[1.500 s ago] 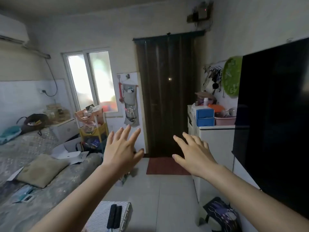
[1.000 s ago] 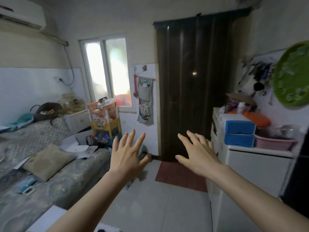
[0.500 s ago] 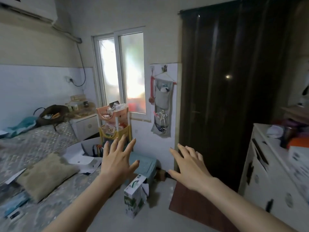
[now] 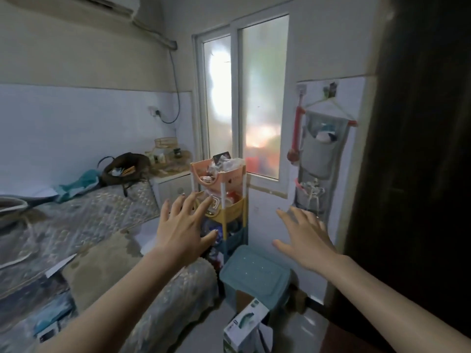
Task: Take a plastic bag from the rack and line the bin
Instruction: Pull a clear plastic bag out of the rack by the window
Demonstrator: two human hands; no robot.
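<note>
Plainly, in the head view, both hands are spread open and empty: the left hand (image 4: pixel 183 233) hovers in front of the tiered rack (image 4: pixel 224 200) below the window, the right hand (image 4: pixel 304 238) above the teal bin (image 4: pixel 254 273) that stands on the floor just right of the rack. The rack's trays are crammed, so a reach into them could likely knock small items loose or tip the slim stand. A cardboard box (image 4: pixel 244 327) near the bin could catch a foot. No plastic bag can be picked out with certainty; the pale crumpled stuff in the top pink tray may be one. The left hand hides part of the middle tray, the bed (image 4: pixel 89 225) hides the rack's foot, and whether the bin is lidded or empty is unclear.
</note>
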